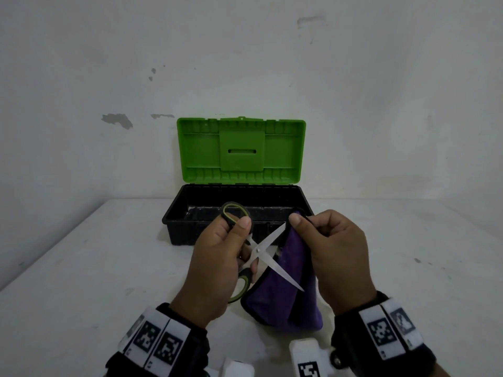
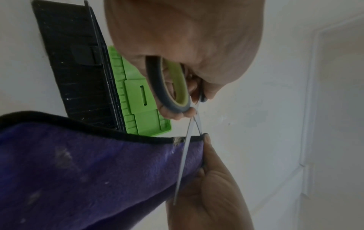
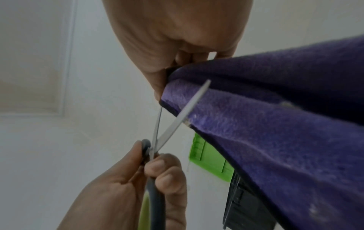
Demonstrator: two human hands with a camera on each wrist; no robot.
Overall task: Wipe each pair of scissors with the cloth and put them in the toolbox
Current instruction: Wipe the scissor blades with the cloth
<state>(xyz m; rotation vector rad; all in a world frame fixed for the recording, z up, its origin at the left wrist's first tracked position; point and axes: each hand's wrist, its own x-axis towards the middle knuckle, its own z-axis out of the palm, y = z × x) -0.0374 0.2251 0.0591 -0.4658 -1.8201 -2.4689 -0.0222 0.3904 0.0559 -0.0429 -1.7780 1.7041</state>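
Note:
A pair of scissors (image 1: 257, 250) with black-and-green handles is held above the table by my left hand (image 1: 246, 246), whose thumb and fingers curl round the handles. The steel blades (image 2: 185, 155) are spread wide in an X. My right hand (image 1: 299, 224) pinches the top corner of a purple cloth (image 1: 288, 300) with a black hem, which hangs down to the table. One blade (image 3: 189, 109) lies across the front of the cloth (image 3: 275, 109), the other runs along its edge by my right thumb. Behind stands the toolbox (image 1: 174, 213), a black base with its green lid (image 1: 201, 151) upright.
The white table (image 1: 81, 268) runs back to a scuffed white wall (image 1: 381, 104), and the toolbox sits against that wall at the middle. Marker-covered wristbands (image 1: 158, 341) are strapped to both wrists.

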